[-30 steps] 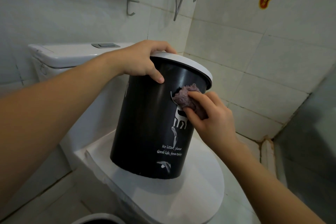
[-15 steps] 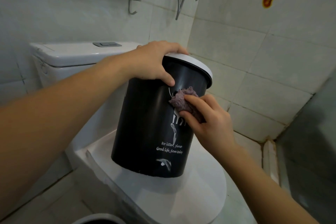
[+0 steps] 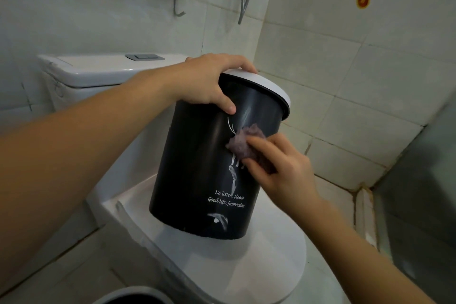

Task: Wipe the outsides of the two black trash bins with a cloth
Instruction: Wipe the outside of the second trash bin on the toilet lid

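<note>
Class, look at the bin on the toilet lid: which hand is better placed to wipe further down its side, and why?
The right hand: it presses the cloth against the bin wall. The left hand grips the rim, steadying it.

Black bin (image 3: 197,180) atop toilet lid (image 3: 271,261)

Black bin (image 3: 197,168) – white script: "No litter, please / Good life, from today".
</note>
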{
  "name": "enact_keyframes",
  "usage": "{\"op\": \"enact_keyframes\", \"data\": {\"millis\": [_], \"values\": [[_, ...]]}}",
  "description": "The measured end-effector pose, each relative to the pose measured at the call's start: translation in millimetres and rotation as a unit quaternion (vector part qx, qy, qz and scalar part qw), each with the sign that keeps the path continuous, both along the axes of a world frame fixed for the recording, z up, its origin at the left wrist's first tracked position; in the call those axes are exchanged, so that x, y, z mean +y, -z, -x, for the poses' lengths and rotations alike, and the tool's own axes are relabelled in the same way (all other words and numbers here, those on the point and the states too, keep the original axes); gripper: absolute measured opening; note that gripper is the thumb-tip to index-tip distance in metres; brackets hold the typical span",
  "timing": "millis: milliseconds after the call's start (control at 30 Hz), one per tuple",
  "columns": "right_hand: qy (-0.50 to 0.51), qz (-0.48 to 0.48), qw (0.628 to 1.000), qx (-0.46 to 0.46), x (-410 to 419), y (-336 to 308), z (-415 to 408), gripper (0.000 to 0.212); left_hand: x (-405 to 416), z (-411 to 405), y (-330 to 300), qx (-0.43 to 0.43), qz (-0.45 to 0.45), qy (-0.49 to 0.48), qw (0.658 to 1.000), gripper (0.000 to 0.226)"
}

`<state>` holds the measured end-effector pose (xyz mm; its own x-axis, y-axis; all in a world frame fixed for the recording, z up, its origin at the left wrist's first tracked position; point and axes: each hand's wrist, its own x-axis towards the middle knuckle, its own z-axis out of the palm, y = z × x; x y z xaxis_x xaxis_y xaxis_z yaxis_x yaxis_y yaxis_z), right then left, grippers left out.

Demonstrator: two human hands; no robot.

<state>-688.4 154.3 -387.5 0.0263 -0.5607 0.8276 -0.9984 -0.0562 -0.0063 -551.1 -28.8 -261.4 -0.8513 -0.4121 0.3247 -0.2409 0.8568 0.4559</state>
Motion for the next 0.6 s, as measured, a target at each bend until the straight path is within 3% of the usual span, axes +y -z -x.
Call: {"op": "enact_keyframes", "data": {"millis": [133,267,367,600], "values": [[-0.023,-0.022,0.998,0.047,6.2,4.3,3.8,0.027,0.5,-1.9,0.2,-0.003,0.002,-0.005,1.0,0.073],[0.048,0.0,0.998,-0.037,-9.9,-20.8,7.7,0.036,-1.8,-4.3,1.1,-0.003,0.005,-0.019,1.0,0.074],[0.035,0.001,0.997,-0.061,-12.3,-20.6,4.7,0.038,-2.3,-4.6,2.2,-0.002,-0.006,-0.012,1.0,0.076],[-0.071,-0.073,0.994,0.044,16.1,31.9,-7.6,0.029,-8.9,-7.1,2.9,0.009,-0.023,-0.012,1.0,0.07]]}}
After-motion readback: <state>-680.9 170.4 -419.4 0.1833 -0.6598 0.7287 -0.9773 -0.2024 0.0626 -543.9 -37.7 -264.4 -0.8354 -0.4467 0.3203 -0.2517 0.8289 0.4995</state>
